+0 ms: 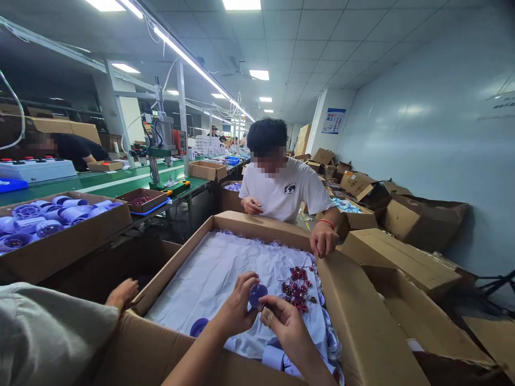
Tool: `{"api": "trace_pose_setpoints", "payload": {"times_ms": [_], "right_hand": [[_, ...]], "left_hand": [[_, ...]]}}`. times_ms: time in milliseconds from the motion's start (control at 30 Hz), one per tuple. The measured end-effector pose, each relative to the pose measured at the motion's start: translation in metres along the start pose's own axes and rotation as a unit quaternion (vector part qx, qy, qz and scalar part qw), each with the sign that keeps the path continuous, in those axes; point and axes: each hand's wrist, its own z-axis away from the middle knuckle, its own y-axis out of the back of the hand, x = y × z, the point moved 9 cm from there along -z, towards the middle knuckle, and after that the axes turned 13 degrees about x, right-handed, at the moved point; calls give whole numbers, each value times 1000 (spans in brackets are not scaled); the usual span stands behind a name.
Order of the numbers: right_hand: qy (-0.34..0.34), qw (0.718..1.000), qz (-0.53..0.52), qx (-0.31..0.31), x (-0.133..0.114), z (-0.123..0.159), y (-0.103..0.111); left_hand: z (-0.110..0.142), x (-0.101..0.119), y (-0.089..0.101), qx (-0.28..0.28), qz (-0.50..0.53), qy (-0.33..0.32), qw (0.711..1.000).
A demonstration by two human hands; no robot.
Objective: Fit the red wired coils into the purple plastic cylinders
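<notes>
My left hand [240,306] is closed round a translucent purple plastic cup-shaped part [257,295], its round face towards me. Close beside it, my right hand [281,317] pinches at the part's lower edge; a small dark bit shows at the fingertips, too small to name. A pale band wraps one right finger. Below both hands, white paper [201,279] covers purple parts in a large cardboard box [346,321]. A pile of small dark red pieces with thin stems [298,289] lies on the paper. Another purple part [198,326] sits near the box's front edge.
Across the box a co-worker [277,187] in a white shirt reaches one hand [324,239] to the far right corner. At left, another person's hand [123,294] is by the box. A carton of purple parts [72,214], a press machine [161,139] and several cartons [422,220] stand around.
</notes>
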Motion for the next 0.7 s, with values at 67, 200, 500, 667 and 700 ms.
{"api": "trace_pose_setpoints", "payload": {"times_ms": [67, 200, 500, 667, 700], "right_hand": [[24, 999, 13, 37, -2, -3, 4], [163, 968, 157, 112, -19, -2, 10], [345, 822, 390, 230, -45, 10, 0], [347, 821, 408, 198, -47, 9, -7], [347, 821, 408, 196, -47, 10, -7]], "left_hand": [[-1, -2, 0, 8, -30, 7, 999], [0, -2, 0, 26, -68, 1, 997], [3, 0, 4, 59, -48, -14, 997], [1, -2, 4, 63, -43, -6, 997], [0, -1, 4, 64, -42, -6, 997]]}}
